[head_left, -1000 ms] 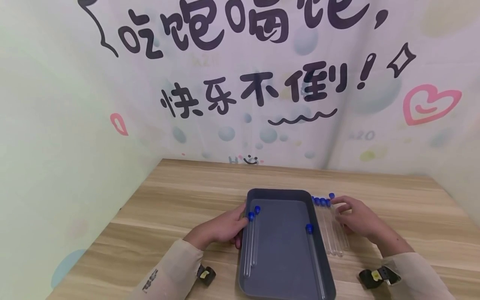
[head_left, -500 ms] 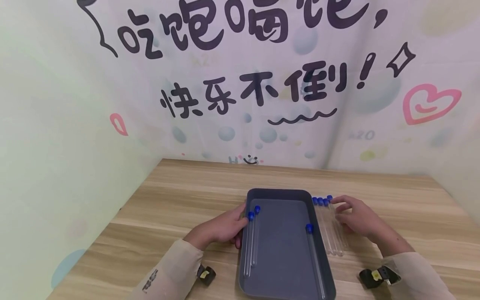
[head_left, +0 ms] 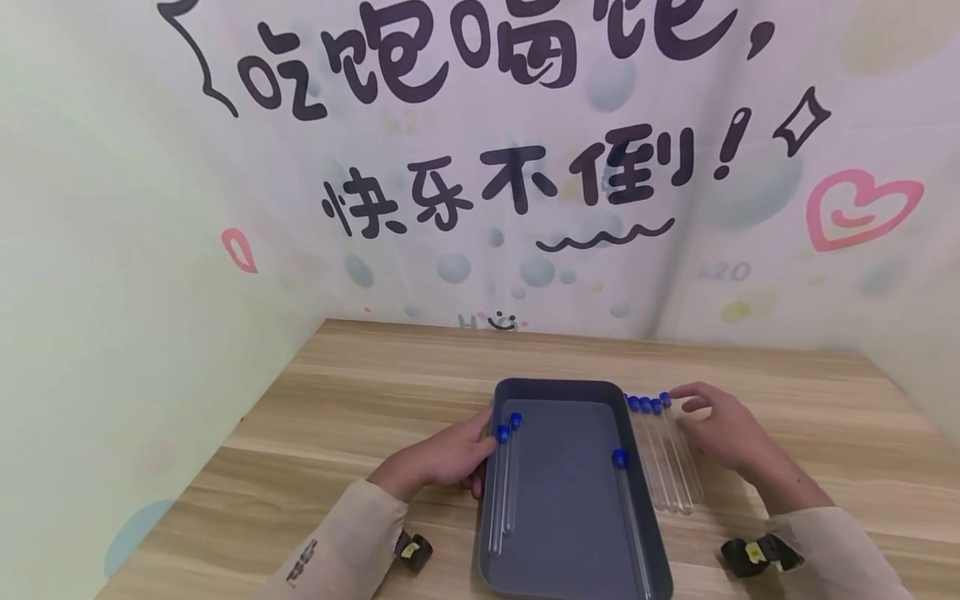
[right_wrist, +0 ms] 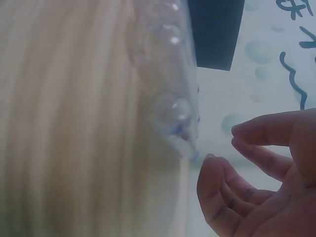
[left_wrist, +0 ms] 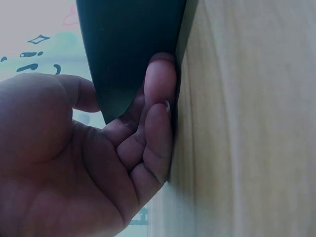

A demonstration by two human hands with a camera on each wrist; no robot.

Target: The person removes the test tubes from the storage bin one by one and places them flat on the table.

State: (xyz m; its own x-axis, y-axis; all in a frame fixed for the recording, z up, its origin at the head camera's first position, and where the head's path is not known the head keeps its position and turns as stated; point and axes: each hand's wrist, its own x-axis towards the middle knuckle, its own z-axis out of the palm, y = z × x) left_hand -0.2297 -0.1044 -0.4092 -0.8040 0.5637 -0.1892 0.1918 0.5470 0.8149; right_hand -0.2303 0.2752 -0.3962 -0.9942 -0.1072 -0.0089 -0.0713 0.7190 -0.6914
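Note:
My left hand (head_left: 448, 454) grips the left wall of a dark grey rectangular tray (head_left: 558, 533). In the left wrist view the thumb lies on one side of the tray wall, with the fingers curled low against it by the tabletop. Beside the tray's right wall, several clear test tubes (head_left: 667, 462) with blue caps lie in a row. My right hand (head_left: 723, 429) is at the right end of that row, index fingertip close to the last blue cap (head_left: 665, 399). In the right wrist view nothing sits between its spread thumb and fingers.
Inside the tray, two capped tubes (head_left: 503, 500) lie along the left side and another tube (head_left: 630, 508) along the right. The wooden table (head_left: 375, 367) ends at a printed white backdrop (head_left: 420, 275), with a pale wall at left.
The rightmost tube's cap has come down nearer the other caps, and the row has shifted slightly. My right hand has drawn a little rightward, fingers spreading. My left hand stays put.

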